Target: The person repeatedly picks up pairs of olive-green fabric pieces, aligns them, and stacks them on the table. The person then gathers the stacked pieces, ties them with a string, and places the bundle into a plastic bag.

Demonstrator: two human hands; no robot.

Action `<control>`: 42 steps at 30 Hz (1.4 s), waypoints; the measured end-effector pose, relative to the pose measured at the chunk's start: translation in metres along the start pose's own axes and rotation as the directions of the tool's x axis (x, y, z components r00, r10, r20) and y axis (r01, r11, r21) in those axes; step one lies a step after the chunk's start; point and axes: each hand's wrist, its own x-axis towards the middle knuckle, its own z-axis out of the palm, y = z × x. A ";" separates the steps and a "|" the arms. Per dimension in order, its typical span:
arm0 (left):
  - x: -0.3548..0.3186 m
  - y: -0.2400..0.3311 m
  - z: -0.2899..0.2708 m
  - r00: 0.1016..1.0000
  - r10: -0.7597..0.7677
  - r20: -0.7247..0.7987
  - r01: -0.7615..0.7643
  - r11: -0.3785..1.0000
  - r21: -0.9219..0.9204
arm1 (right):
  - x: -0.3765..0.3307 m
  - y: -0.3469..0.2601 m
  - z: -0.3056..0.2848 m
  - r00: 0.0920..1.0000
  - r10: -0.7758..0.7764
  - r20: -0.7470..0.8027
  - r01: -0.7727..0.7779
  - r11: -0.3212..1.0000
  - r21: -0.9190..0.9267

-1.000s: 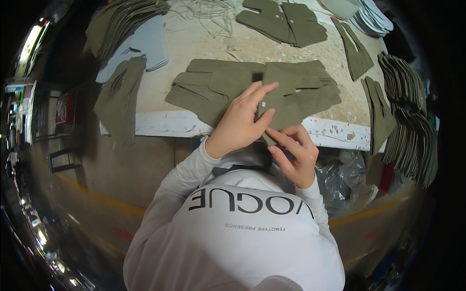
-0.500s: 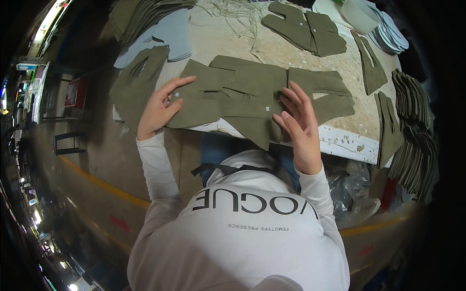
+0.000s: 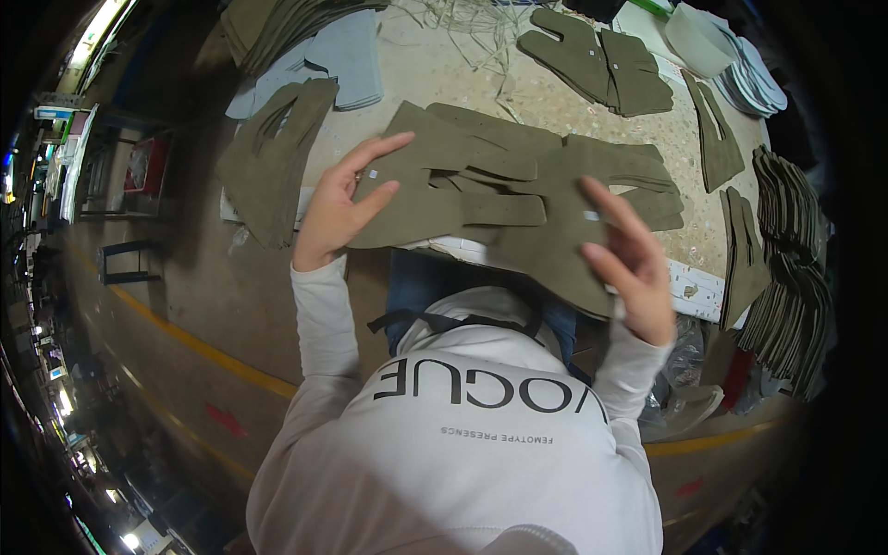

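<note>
My left hand (image 3: 338, 208) grips the left edge of an olive-green cut fabric piece (image 3: 407, 213), thumb and index finger lying over its top, the other fingers mostly hidden. A second olive fabric piece (image 3: 555, 231) is in my right hand (image 3: 638, 264), which is slightly blurred at its right edge. Strap-like strips of the two pieces meet and overlap in the middle, with slits between them. Each piece carries a small white sticker. Both are at the table's near edge, partly over more olive pieces (image 3: 629, 162).
Olive piles lie on the worn table (image 3: 425, 69): one at far left (image 3: 287, 32), one at far right (image 3: 592, 60). Light-blue sheets (image 3: 351, 74) and a near-left olive stack (image 3: 277, 157) flank my left hand. Many folded pieces (image 3: 786, 277) hang at the right edge.
My right hand has moved right and toward me, drawing the right piece apart from the left one. The overlap has narrowed and the strips now show more. My left hand still holds its piece.
</note>
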 end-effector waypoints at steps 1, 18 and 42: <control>0.000 0.000 0.004 1.000 -0.030 0.003 0.030 1.000 -0.006 | -0.008 -0.011 -0.014 0.999 -0.053 -0.002 0.053 0.997 -0.050; -0.028 -0.023 0.010 0.885 -0.340 -0.319 0.350 0.936 -0.028 | 0.016 -0.028 -0.001 0.950 -0.309 0.044 0.303 0.947 0.105; -0.027 0.006 0.023 0.942 -0.155 -0.297 0.125 0.985 -0.116 | 0.032 0.031 -0.001 0.992 -0.124 -0.032 0.103 0.920 -0.379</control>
